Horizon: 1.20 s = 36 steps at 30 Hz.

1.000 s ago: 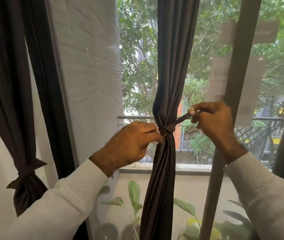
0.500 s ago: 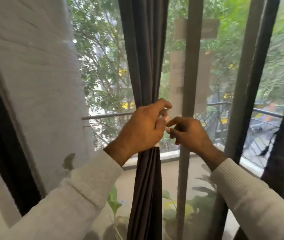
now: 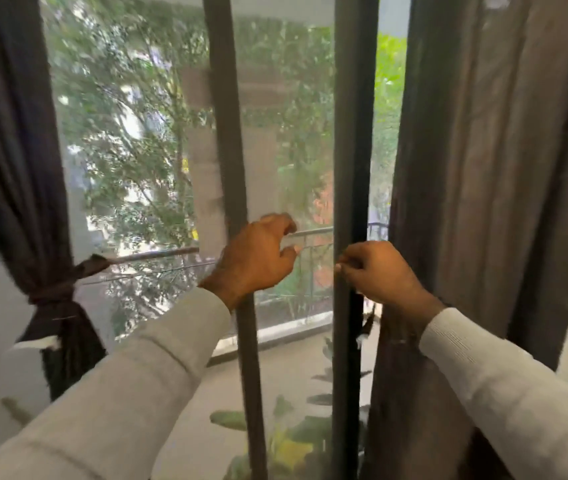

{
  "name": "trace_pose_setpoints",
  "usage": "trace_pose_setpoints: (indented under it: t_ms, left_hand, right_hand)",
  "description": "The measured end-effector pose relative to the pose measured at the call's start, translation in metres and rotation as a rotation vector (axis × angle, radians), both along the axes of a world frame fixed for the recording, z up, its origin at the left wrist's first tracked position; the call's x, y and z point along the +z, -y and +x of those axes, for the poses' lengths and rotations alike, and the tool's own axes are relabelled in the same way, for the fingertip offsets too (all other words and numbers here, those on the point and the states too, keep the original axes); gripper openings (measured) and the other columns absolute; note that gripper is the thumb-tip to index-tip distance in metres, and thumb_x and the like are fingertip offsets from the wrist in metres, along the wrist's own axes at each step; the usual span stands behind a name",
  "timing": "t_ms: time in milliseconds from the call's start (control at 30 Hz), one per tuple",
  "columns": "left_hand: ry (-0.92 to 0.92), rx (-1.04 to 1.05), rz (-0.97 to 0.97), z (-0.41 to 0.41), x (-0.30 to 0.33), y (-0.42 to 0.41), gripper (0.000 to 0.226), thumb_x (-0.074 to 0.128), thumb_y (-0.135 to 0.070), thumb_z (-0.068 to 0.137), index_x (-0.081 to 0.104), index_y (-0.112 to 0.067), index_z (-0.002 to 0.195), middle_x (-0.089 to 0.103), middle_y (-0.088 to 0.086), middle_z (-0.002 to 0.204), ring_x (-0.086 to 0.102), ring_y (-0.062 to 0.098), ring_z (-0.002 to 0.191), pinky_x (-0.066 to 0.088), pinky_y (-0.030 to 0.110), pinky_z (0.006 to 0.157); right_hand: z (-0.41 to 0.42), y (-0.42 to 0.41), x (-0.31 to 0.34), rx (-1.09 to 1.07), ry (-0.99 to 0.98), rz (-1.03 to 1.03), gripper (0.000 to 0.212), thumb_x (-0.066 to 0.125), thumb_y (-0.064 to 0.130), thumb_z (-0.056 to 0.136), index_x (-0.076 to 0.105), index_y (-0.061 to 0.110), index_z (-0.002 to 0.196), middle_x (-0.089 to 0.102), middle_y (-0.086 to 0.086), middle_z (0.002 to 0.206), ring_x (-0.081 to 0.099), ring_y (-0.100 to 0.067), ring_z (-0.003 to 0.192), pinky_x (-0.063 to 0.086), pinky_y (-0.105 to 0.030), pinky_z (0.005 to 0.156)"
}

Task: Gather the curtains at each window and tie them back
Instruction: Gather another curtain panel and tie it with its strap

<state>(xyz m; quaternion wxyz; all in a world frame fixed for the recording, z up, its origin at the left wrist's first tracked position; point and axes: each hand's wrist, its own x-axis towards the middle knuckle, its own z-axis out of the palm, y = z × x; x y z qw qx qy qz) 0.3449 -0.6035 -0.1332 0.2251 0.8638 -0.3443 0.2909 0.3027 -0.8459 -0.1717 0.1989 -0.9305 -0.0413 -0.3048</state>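
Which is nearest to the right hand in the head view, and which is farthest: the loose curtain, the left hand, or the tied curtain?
1. Loose curtain, directly beside the right hand, on the right.
2. Left hand, across the frame bars, centre.
3. Tied curtain, far left.

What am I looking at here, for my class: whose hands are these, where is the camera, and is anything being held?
There is no machine: a person wears one camera on the head, looking forward and down, so you see their own arms in pale sleeves. They stand at a window with trees outside. The left hand hovers with loosely curled fingers in front of a dark window bar, holding nothing. The right hand has its fingers curled at the edge of the loose curtain on the right; the blur hides exactly what it pinches. On the far left hangs a tied curtain, already gathered and knotted.
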Motion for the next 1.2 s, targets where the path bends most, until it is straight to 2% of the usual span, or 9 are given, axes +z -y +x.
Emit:
trace_pose_setpoints:
  t_ms: [100, 267, 467, 633, 733, 833, 1000, 1100, 1200]
  left_hand:
    - [0.001, 0.023, 0.044, 0.007, 0.016, 0.041, 0.035, 0.068, -0.043, 0.101, 0.061, -0.026, 0.131, 0.066, 0.0, 0.131, 0.069, 0.024, 0.101, 0.055, 0.037, 0.09]
    - [0.124, 0.048, 0.122, 0.024, 0.077, 0.089, 0.039, 0.064, -0.048, 0.102, 0.057, -0.029, 0.136, 0.063, -0.003, 0.139, 0.067, 0.025, 0.109, 0.058, 0.045, 0.094]
    - [0.302, 0.046, 0.067, 0.041, 0.174, 0.127, 0.038, 0.065, -0.05, 0.101, 0.059, -0.029, 0.132, 0.066, -0.005, 0.132, 0.067, 0.022, 0.104, 0.057, 0.044, 0.09]
    - [0.403, 0.034, -0.049, 0.062, 0.247, 0.147, 0.034, 0.066, -0.047, 0.101, 0.061, -0.025, 0.127, 0.068, -0.003, 0.124, 0.066, 0.023, 0.095, 0.058, 0.044, 0.087]
    - [0.474, 0.051, -0.079, 0.072, 0.289, 0.154, 0.032, 0.066, -0.045, 0.102, 0.061, -0.024, 0.125, 0.068, -0.002, 0.119, 0.066, 0.023, 0.095, 0.059, 0.046, 0.088]
    - [0.443, -0.041, -0.241, 0.084, 0.329, 0.152, 0.025, 0.07, -0.041, 0.1, 0.065, -0.023, 0.118, 0.07, -0.002, 0.115, 0.067, 0.023, 0.097, 0.059, 0.045, 0.09]
    - [0.314, -0.238, -0.525, 0.102, 0.377, 0.135, 0.015, 0.074, -0.034, 0.1, 0.067, -0.022, 0.105, 0.071, 0.002, 0.106, 0.075, 0.028, 0.094, 0.067, 0.049, 0.077]
    - [0.313, -0.273, -0.606, 0.107, 0.393, 0.123, 0.013, 0.071, -0.031, 0.103, 0.067, -0.019, 0.103, 0.073, 0.007, 0.105, 0.076, 0.029, 0.088, 0.061, 0.039, 0.062]
    - [0.402, -0.244, -0.7, 0.107, 0.404, 0.105, 0.018, 0.067, -0.036, 0.106, 0.067, -0.019, 0.1, 0.074, 0.009, 0.101, 0.075, 0.028, 0.086, 0.06, 0.037, 0.061]
  right_hand:
    - [0.001, 0.046, 0.023, -0.028, 0.038, -0.037, 0.021, 0.072, 0.046, 0.091, 0.077, 0.025, 0.089, 0.069, 0.01, 0.07, 0.066, -0.009, 0.069, 0.058, -0.035, 0.07]
    - [0.008, 0.098, 0.088, -0.015, 0.184, -0.078, 0.016, 0.07, 0.043, 0.096, 0.076, 0.03, 0.088, 0.067, 0.017, 0.069, 0.065, -0.002, 0.068, 0.046, -0.022, 0.061]
    - [0.015, 0.134, 0.19, -0.104, 0.659, 0.012, 0.014, 0.069, 0.038, 0.096, 0.075, 0.026, 0.092, 0.063, 0.015, 0.069, 0.058, 0.0, 0.063, 0.041, -0.019, 0.058]
    - [0.03, 0.162, 0.27, -0.297, 0.851, 0.192, 0.026, 0.067, 0.048, 0.094, 0.071, 0.025, 0.105, 0.066, 0.005, 0.1, 0.059, -0.013, 0.088, 0.041, -0.029, 0.074]
    - [0.04, 0.162, 0.314, -0.177, 0.845, 0.278, 0.045, 0.059, 0.068, 0.095, 0.069, 0.027, 0.11, 0.069, 0.007, 0.097, 0.066, -0.007, 0.084, 0.055, -0.029, 0.072]
    - [0.046, 0.156, 0.352, -0.016, 0.838, 0.322, 0.048, 0.062, 0.068, 0.095, 0.066, 0.025, 0.116, 0.07, 0.012, 0.091, 0.068, 0.004, 0.067, 0.049, -0.011, 0.053]
    - [0.074, 0.156, 0.398, -0.145, 0.857, 0.208, 0.04, 0.067, 0.059, 0.093, 0.065, 0.027, 0.116, 0.07, 0.006, 0.102, 0.068, -0.02, 0.096, 0.051, -0.029, 0.081]
    - [0.09, 0.146, 0.413, -0.186, 0.892, 0.293, 0.034, 0.058, 0.049, 0.1, 0.06, 0.024, 0.124, 0.063, 0.004, 0.104, 0.067, -0.031, 0.105, 0.05, -0.034, 0.088]
    - [0.105, 0.105, 0.42, -0.241, 0.905, 0.382, 0.035, 0.051, 0.034, 0.102, 0.051, 0.026, 0.136, 0.065, -0.006, 0.112, 0.066, -0.037, 0.109, 0.056, -0.049, 0.097]
